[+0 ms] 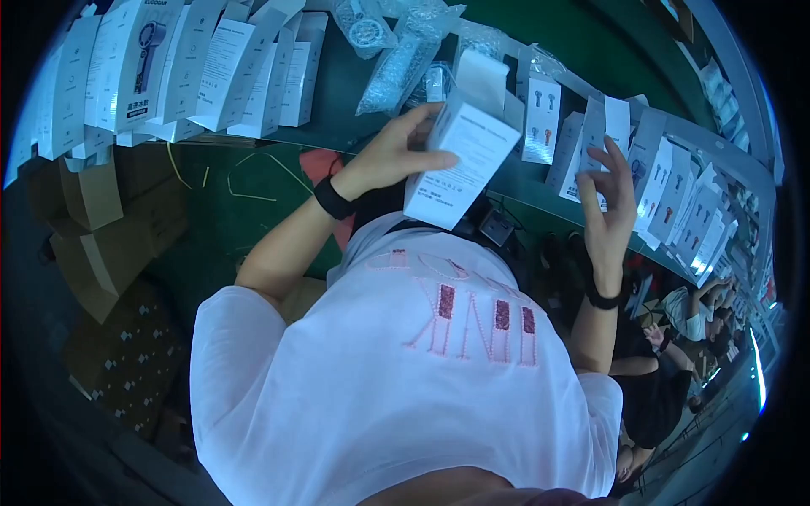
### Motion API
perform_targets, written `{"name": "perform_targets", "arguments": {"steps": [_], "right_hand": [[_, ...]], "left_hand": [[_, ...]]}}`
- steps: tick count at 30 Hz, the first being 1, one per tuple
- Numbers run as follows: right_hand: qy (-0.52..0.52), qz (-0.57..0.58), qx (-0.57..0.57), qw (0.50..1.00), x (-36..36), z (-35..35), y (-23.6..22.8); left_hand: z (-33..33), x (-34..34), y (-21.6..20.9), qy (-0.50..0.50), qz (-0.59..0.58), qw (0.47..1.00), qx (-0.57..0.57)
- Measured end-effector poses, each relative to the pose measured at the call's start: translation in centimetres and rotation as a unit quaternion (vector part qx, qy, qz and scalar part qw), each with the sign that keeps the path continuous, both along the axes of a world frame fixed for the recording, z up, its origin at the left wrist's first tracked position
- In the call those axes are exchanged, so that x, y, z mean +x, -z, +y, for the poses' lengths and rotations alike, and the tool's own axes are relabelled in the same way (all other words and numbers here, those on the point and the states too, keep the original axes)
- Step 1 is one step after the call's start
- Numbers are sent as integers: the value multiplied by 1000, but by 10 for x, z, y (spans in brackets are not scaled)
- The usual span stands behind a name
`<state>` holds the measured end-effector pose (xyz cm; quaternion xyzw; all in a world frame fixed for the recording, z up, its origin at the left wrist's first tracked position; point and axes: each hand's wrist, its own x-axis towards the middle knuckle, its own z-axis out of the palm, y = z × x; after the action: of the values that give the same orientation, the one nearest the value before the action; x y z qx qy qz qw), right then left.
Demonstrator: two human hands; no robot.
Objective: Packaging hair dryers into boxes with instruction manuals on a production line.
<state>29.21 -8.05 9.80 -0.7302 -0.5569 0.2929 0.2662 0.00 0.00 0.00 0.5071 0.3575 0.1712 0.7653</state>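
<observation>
My left hand (396, 156) is wrapped around a white cardboard box (464, 164), thumb across its printed face. The box is tilted at the table's near edge, and its top flaps stand up unfolded. What lies inside the box cannot be seen. To the right, my right hand (613, 198) is raised with its fingers apart and slightly bent, holding nothing. Just beyond it are white boxes (582, 148) standing on the table, some with raised flaps. Past the held box lie clear bubble-wrap packets (413, 59), one of them around a round handheld fan (367, 32).
A long row of upright white boxes (143, 63) lines the table's left side. More boxes (688, 207) stand along the right edge. Brown cartons (126, 219) are stacked on the floor at left. Other people (658, 388) sit farther off at lower right.
</observation>
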Motion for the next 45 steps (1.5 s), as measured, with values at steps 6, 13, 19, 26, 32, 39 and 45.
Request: {"name": "perform_targets", "arguments": {"steps": [6,13,19,26,32,39,45], "right_hand": [[30,40,-48,998,-18,40,27],[-8,-24,-114,993,-35,133,134],[44,-209,-109,971,-68,179,235],[-83,107,50,990,-54,135,117],[-44,347,147,925,-58,90,-16],[-98,257,318,907,-93,68,-62],[-96,373,346,856,-85,64,-60]], "left_hand": [[0,-30,0,-58,-50,987,141],[-51,-73,-9,-172,1,984,34],[-80,-96,-6,-234,-34,967,-94],[-70,-88,-1,-291,-102,947,-88],[-31,-60,7,-221,-311,908,-170],[20,34,-40,-191,-537,679,-463],[-2,-19,31,-243,-485,730,-417]]}}
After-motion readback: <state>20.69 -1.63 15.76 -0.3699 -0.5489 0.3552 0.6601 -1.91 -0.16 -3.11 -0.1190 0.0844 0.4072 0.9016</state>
